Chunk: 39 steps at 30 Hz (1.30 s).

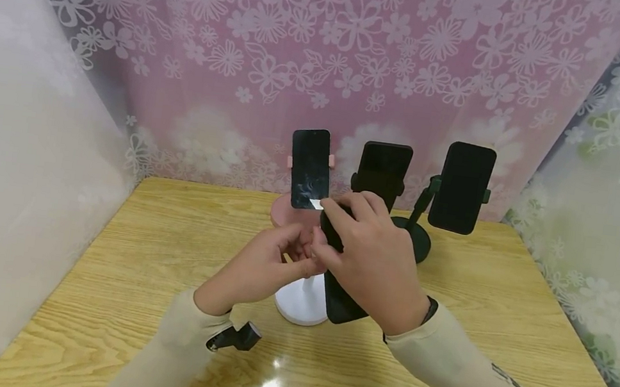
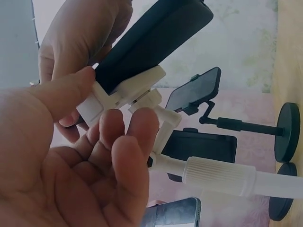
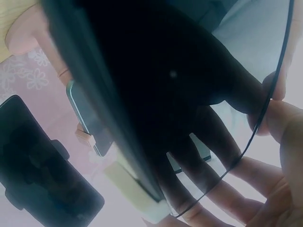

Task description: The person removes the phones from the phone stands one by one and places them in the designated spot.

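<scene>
A black smartphone (image 1: 341, 304) sits tilted against the white clamp (image 2: 137, 85) of a white phone stand (image 2: 220, 175). My right hand (image 1: 374, 259) grips this phone by its edges, its fingers spread across the screen, as their reflection in the right wrist view shows. At the clamp's end, my left hand (image 1: 260, 265) pinches the white jaw between thumb and fingers, with the thumb tip (image 2: 85, 75) close to the phone's edge. The stand's round white base (image 1: 299, 305) rests on the table. In the head view, my hands and the phone hide the clamp.
Behind my hands, a pink stand (image 1: 281, 209) holds one phone (image 1: 310, 168), a black stand holds another (image 1: 386, 164), and a dark green stand (image 1: 420, 242) a third (image 1: 462, 186). They stand on a wooden table (image 1: 165, 234) before a floral pink curtain (image 1: 303, 57).
</scene>
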{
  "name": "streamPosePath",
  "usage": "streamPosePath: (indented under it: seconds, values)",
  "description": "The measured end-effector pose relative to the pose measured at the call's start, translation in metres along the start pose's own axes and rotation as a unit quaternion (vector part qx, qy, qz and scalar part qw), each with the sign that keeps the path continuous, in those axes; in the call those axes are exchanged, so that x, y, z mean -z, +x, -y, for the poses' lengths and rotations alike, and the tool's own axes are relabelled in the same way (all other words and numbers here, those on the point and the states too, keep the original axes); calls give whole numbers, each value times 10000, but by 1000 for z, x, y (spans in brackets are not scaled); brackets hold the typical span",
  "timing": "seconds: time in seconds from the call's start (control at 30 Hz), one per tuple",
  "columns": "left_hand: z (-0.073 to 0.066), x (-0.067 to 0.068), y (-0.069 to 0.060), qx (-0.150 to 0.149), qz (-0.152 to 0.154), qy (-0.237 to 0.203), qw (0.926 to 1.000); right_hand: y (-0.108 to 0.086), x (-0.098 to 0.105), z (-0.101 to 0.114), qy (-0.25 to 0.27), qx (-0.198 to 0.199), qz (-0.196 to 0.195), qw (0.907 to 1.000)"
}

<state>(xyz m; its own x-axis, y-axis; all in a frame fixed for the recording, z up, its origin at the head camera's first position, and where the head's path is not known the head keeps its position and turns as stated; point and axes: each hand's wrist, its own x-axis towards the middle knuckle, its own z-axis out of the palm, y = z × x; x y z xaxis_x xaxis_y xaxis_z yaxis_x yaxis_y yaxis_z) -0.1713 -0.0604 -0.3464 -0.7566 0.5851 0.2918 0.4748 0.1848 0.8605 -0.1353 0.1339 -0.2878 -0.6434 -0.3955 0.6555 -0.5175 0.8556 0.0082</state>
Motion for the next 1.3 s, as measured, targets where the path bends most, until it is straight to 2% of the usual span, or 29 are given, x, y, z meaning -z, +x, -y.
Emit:
streamPosePath:
  seconds: [0.2, 0.43, 0.63, 0.9, 1.3]
  values:
    - [0, 0, 1, -319, 117, 69, 9994, 0, 2, -1, 72, 47, 8, 10000]
    - [-3, 0, -1, -46, 84, -25, 10000, 0, 2, -4, 143, 74, 69, 9998]
    - [-3, -1, 0, -102, 83, 15, 9999, -1, 3, -6, 209, 112, 103, 9997]
    - [-5, 0, -1, -2, 19, 119, 9999, -3, 3, -8, 450, 216, 61, 9987]
    - [-5, -4, 0, -2, 45, 217, 9998, -7, 3, -9, 438, 319, 39, 9985]
